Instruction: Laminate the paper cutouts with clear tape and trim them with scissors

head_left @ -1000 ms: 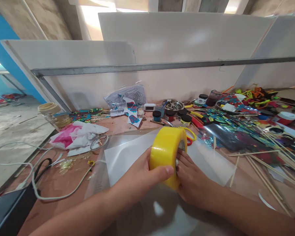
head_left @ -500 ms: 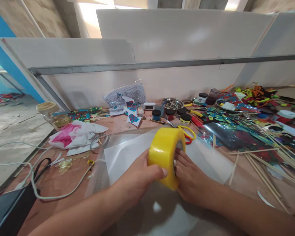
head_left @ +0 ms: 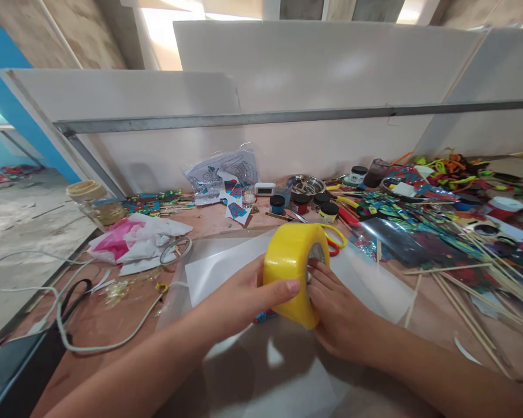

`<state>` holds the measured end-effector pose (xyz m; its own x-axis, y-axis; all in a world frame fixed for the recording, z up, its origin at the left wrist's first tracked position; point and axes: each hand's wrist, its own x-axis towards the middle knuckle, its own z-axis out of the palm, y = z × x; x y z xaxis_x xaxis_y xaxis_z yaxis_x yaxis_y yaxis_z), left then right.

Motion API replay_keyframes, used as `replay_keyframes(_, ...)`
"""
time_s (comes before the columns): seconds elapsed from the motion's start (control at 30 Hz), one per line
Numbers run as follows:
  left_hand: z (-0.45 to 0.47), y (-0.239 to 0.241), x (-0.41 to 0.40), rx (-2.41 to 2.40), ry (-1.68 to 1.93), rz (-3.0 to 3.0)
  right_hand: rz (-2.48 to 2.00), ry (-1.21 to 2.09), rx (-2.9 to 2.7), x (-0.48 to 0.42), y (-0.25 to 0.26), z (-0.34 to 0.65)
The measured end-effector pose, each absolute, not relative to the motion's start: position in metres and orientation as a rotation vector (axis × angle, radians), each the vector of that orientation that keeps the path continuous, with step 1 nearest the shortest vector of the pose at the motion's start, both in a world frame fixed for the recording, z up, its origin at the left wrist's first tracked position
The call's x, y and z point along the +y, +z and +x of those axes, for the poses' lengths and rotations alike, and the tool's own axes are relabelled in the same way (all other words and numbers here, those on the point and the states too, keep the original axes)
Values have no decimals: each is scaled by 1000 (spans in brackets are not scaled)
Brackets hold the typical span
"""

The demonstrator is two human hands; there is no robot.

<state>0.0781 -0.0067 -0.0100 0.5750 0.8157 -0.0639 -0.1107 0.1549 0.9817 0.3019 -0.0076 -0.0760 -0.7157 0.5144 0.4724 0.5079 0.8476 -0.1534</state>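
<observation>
A wide roll of yellow packing tape (head_left: 290, 261) stands upright between my two hands, above the white sheets. My left hand (head_left: 257, 293) grips it from the left, thumb lying across its outer face and the other fingers hidden behind. On the other side, my right hand (head_left: 335, 310) has its fingers pushed into the roll's core, so their tips are out of sight. White paper and clear plastic sheet (head_left: 226, 261) lie flat underneath. A small red and blue printed piece (head_left: 265, 315) shows below my left hand. Scissors (head_left: 335, 235) with yellow and red handles lie just behind the roll.
Paint jars (head_left: 329, 212) stand along the back by a metal bowl (head_left: 307, 184). Thin wooden sticks (head_left: 466, 313) and colourful cut pieces crowd the right side. Crumpled pink and white paper (head_left: 135, 241), a grey tape ring (head_left: 175, 251) and a white cable (head_left: 108, 350) lie left.
The tape roll has risen slightly, and my left thumb has shifted up on its face. A red and blue printed piece now shows beneath my left hand.
</observation>
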Motion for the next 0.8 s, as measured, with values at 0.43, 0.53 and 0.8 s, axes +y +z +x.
replay_keyframes(0.43,50,6,12,1035,1388,2605,-721,132,-2450,-16,-44,303)
replay_keyframes(0.53,51,5,11,1029,1412,2602,-713,180,-2473,-16,-44,303)
replay_keyframes(0.8,48,7,7,1027,1433,2767,-759,337,-2501,-17,-45,301)
